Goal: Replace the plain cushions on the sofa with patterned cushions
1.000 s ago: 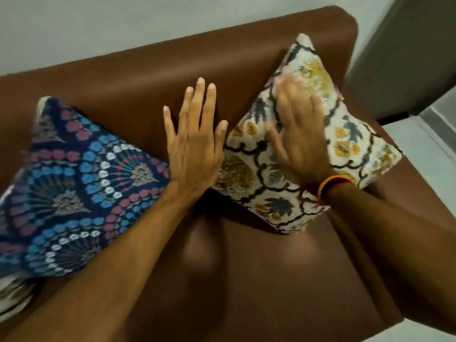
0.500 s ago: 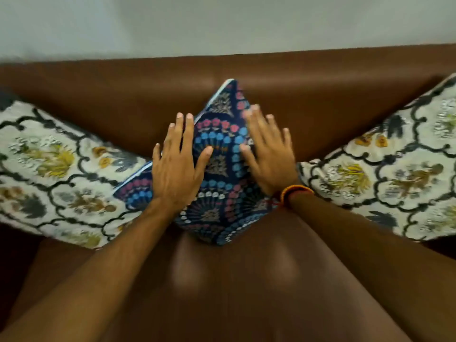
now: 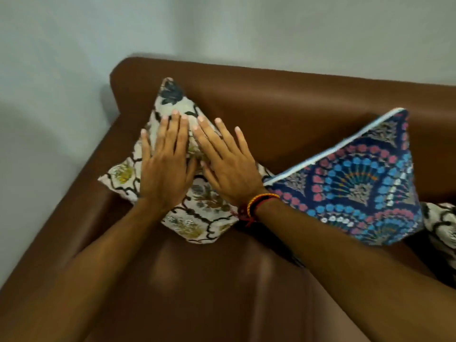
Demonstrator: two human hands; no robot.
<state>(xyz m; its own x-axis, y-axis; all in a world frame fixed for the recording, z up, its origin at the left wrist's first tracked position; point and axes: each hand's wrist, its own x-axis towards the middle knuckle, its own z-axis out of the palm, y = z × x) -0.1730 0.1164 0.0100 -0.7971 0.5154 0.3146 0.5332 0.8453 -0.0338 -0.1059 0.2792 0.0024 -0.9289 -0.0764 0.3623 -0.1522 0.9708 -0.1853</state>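
A cream cushion with black vines and yellow flowers (image 3: 204, 215) leans on one corner against the backrest at the left end of the brown sofa (image 3: 283, 102). My left hand (image 3: 165, 164) and my right hand (image 3: 227, 166) lie flat on its face, fingers spread, holding nothing. A dark blue cushion with pink and blue fan motifs (image 3: 357, 183) stands on a corner to the right, against the backrest. A second cream patterned cushion (image 3: 441, 225) shows at the right edge, mostly cut off. No plain cushion is in view.
The sofa's left armrest (image 3: 74, 218) runs along the left side. A pale wall (image 3: 222, 25) stands behind and to the left of the sofa. The brown seat (image 3: 209, 280) spreads below my forearms.
My view and both hands have moved left, from the blue cushion in the middle to the cream cushion at the sofa's left end. Both palms now press on it.
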